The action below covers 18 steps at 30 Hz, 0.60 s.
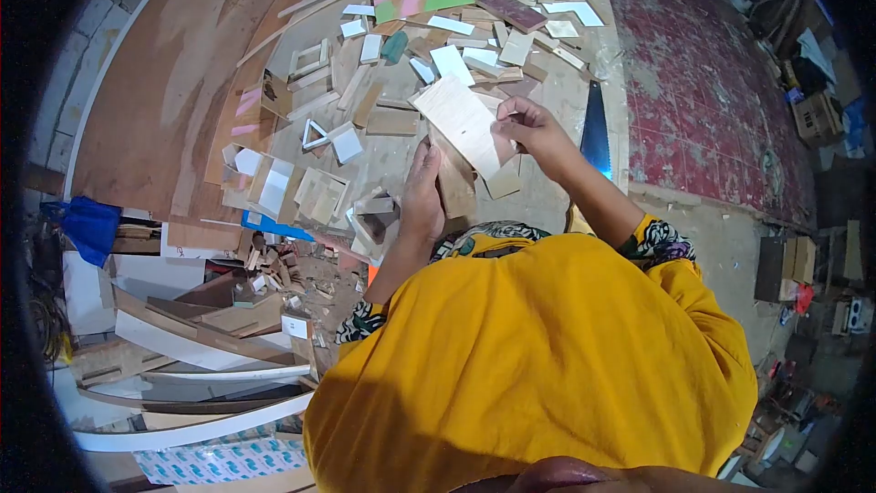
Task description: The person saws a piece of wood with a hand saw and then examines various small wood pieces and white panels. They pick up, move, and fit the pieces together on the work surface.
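Note:
A pale rectangular wooden board is tilted in front of me over the worktable. My right hand pinches its right edge between thumb and bent fingers. Below and left of that board, my left hand is closed around the side of a browner wooden piece, which the pale board partly covers. A small light wood offcut shows just under the board's lower corner. Right of the hands lies a handsaw with a dark blade that shines blue near its lower end.
Many wood and white-faced offcuts are scattered across the worktable. Small box-like assemblies stand at the left. A large brown panel leans farther left, above long strips and scrap. A worn red surface lies right.

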{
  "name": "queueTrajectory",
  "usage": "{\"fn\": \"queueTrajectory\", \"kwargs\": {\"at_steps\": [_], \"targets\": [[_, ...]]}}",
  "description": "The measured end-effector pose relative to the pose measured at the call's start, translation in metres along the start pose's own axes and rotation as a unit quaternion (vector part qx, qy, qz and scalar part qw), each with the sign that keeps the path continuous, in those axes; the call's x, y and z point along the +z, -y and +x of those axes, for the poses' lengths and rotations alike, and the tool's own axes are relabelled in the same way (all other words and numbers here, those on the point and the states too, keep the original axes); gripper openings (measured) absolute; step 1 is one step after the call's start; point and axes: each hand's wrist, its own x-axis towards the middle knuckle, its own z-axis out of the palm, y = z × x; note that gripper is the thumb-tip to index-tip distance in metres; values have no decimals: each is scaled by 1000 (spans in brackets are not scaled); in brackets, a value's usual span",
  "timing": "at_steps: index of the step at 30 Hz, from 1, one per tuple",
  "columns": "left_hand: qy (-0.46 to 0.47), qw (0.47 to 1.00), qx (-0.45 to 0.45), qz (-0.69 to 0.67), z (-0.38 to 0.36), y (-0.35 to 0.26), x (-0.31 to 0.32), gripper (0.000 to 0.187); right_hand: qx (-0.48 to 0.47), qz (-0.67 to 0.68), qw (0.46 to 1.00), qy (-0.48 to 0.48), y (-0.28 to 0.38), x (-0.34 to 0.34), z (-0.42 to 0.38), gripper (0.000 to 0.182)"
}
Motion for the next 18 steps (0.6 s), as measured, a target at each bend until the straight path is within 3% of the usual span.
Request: {"fn": "queueTrajectory", "kwargs": {"at_steps": [4, 8, 10, 11, 13, 14, 16, 18], "targets": [[0, 999, 33, -1, 2, 5, 7, 36, -21, 53, 998, -16, -19, 12, 2, 8], [-17, 998, 28, 44, 7, 14, 0, 37, -45, -3, 999, -21, -22, 18, -3, 13], [-14, 1000, -11, 17, 8, 8, -3, 38, -108, -266, 957, -36, -1, 17, -7, 37], [-12, 1000, -11, 17, 10, 7, -6, 38, -109, -267, 957, -37, 11, 16, -8, 37], [23, 997, -17, 67, 11, 6, -13, 39, -335, -464, 820, 8, 29, 14, -10, 80], [23, 997, -20, 66, 10, 6, -13, 39, -333, -464, 821, 8, 34, 13, -10, 80], [51, 995, -23, 88, 10, 3, -11, 42, -307, -602, 727, 121, 39, 11, -8, 112], [54, 994, -15, 98, 6, -3, -1, 43, -304, -599, 730, 125, 40, 9, -5, 113]]}}
